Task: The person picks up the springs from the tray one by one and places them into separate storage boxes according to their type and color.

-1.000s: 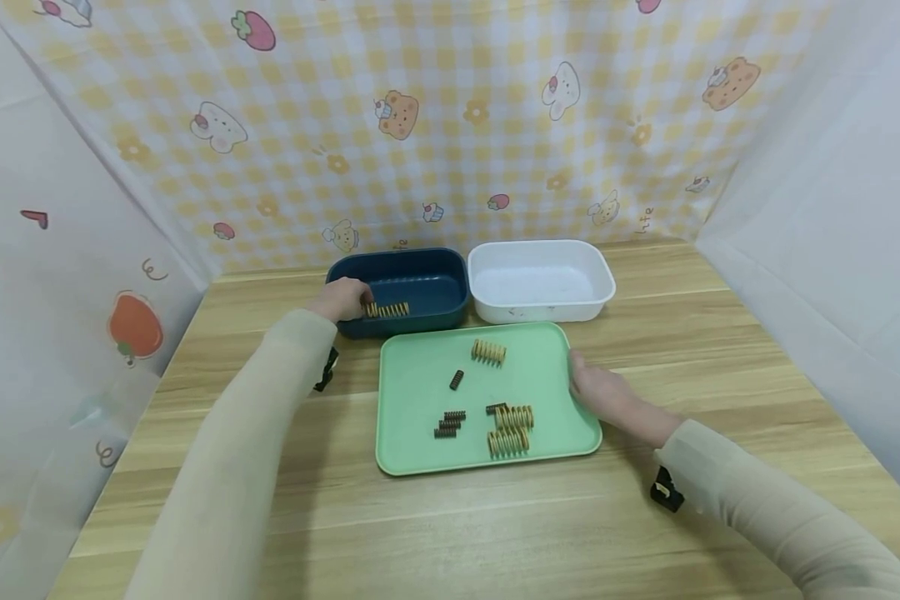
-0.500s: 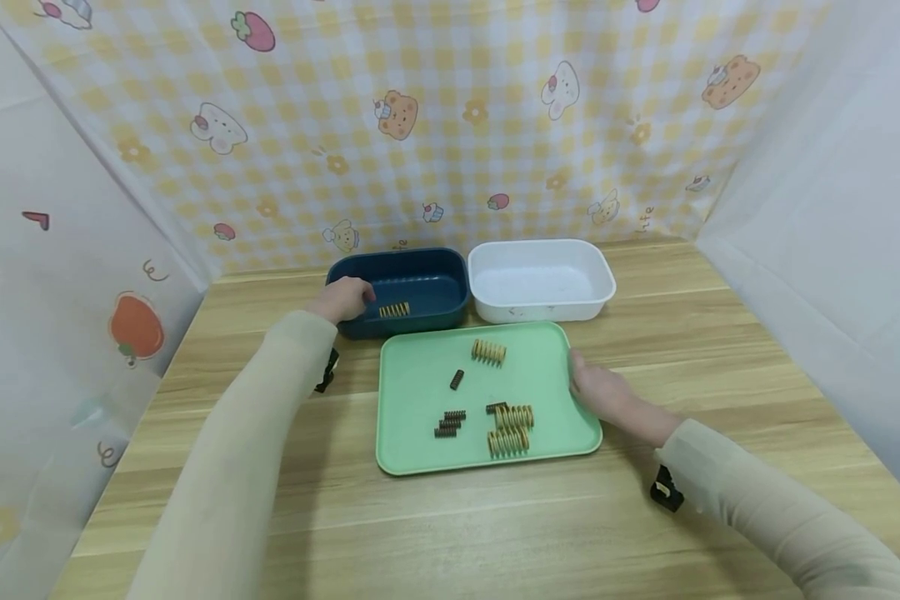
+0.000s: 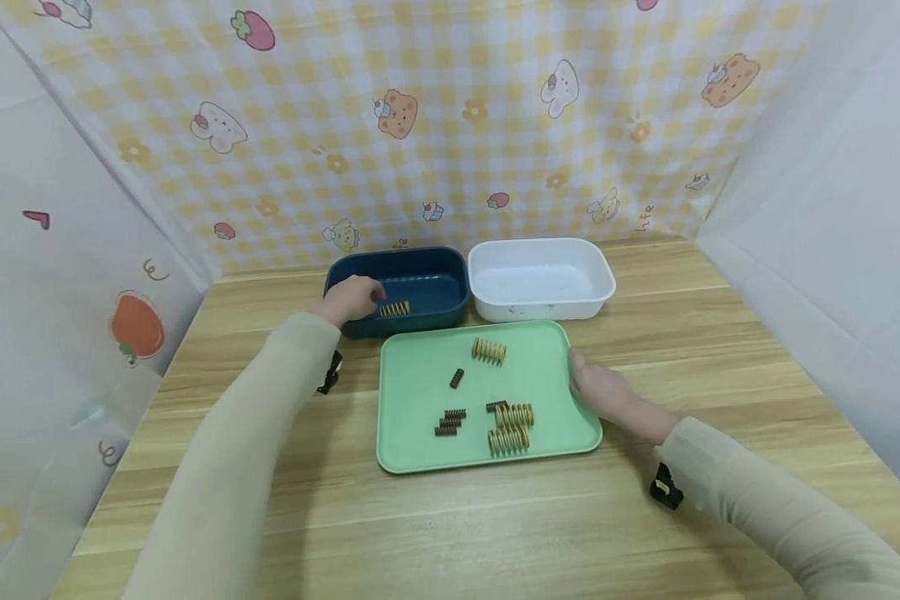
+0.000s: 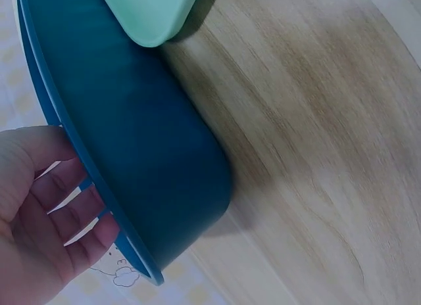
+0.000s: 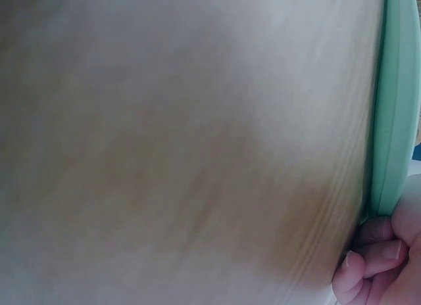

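My left hand (image 3: 352, 298) reaches over the near left rim of a dark blue bin (image 3: 438, 320). In the left wrist view its fingers (image 4: 75, 210) are spread and loosely bent over the rim, tips hidden inside, with nothing seen between them. A gold coil spring (image 3: 394, 309) lies in the bin just right of the hand. My right hand (image 3: 607, 393) grips the right edge of a green tray (image 3: 412, 367), fingers curled below the edge. Gold springs (image 3: 489, 351) and small dark springs (image 3: 446, 432) lie on the tray.
A white bin (image 3: 543, 312) stands right of the blue one, behind the tray. All rest on a wood-grain table (image 3: 450, 533). A checked curtain (image 3: 457, 150) hangs at the back, with white sheets at both sides.
A second gold spring seen by my left fingers a second ago is now out of sight. The left hand has shifted slightly right in the bin. My right hand has stayed on the tray.
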A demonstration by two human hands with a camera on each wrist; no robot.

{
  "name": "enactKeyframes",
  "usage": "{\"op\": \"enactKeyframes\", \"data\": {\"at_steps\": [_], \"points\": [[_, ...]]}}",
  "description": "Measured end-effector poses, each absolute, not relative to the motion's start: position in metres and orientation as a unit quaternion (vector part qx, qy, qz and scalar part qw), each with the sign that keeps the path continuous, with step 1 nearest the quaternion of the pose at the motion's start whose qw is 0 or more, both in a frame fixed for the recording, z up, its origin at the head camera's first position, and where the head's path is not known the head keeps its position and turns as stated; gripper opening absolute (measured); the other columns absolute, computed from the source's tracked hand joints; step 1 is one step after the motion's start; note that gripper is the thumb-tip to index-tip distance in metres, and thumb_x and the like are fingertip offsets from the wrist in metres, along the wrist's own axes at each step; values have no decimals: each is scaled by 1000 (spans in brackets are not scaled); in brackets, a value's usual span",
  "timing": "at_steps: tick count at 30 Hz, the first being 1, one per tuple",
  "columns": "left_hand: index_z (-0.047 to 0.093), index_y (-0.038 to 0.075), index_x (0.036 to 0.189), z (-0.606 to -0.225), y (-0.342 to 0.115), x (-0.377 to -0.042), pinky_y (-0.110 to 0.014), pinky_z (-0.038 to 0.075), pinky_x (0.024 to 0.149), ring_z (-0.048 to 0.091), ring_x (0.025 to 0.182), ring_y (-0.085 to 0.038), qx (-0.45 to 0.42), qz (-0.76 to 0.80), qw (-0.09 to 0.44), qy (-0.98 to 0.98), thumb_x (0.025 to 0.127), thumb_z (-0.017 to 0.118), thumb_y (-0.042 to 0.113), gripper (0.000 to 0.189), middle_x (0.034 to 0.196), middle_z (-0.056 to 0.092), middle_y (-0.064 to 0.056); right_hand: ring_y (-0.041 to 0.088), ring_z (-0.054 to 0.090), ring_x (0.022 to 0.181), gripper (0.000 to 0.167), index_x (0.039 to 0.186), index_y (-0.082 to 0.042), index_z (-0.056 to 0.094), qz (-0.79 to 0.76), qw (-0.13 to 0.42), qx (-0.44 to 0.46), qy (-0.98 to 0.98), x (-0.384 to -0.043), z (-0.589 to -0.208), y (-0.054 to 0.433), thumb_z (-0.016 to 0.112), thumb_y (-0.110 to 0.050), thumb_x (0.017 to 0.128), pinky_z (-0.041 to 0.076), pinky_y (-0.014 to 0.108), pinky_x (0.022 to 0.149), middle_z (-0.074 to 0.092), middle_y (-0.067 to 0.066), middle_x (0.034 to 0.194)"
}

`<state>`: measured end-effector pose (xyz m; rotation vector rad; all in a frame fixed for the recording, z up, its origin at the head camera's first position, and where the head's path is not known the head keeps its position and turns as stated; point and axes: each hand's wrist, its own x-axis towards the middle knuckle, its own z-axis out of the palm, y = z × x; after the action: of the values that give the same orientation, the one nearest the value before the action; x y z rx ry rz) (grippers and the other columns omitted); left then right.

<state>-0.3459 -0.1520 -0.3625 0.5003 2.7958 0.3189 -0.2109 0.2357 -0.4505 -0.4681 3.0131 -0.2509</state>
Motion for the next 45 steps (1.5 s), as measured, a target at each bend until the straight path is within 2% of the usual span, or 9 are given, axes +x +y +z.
{"op": "enactKeyframes", "data": {"at_steps": [9, 17, 26, 36, 43, 45], "points": [[58, 4, 119, -358, -143, -343, -45, 43, 91, 51, 111, -31, 181, 115, 131, 968, 90, 48, 5, 31, 123, 55, -16, 17, 46, 45, 46, 129, 17, 25, -81, 43, -150, 984, -210, -449, 236, 37, -8, 93, 40, 32, 39, 49, 8, 55], [59, 10, 119, -351, -111, -335, -39, 46, 82, 55, 95, -23, 209, 127, 86, 966, 91, 50, 11, 30, 111, 60, -9, 16, 43, 42, 46, 129, 17, 25, -84, 37, -153, 984, -209, -448, 237, 38, -8, 92, 36, 29, 37, 44, 4, 52], [59, 13, 120, -350, -66, -317, -34, 48, 80, 55, 89, -19, 273, 119, 86, 951, 91, 50, 13, 30, 108, 62, -5, 16, 46, 44, 48, 130, 17, 23, -82, 51, -147, 984, -209, -449, 237, 36, -10, 93, 39, 30, 38, 47, 7, 54], [57, 13, 123, -368, -37, -295, -35, 48, 75, 56, 98, -19, 328, 84, 90, 937, 91, 55, 16, 33, 116, 61, -6, 16, 44, 42, 43, 126, 16, 28, -81, 26, -160, 983, -209, -450, 237, 38, -8, 92, 36, 29, 35, 44, 5, 51], [54, 15, 127, -385, -22, -285, -33, 49, 77, 57, 101, -20, 354, 43, 108, 928, 90, 57, 20, 37, 120, 57, -6, 17, 45, 43, 46, 128, 16, 26, -80, 32, -152, 985, -210, -450, 236, 40, -10, 92, 38, 31, 37, 46, 6, 53], [51, 16, 130, -389, -19, -283, -33, 48, 81, 55, 105, -21, 357, 28, 118, 926, 91, 55, 20, 39, 124, 54, -7, 17, 45, 43, 46, 128, 16, 26, -80, 32, -153, 984, -210, -450, 236, 40, -9, 92, 38, 31, 37, 46, 7, 53]]}}
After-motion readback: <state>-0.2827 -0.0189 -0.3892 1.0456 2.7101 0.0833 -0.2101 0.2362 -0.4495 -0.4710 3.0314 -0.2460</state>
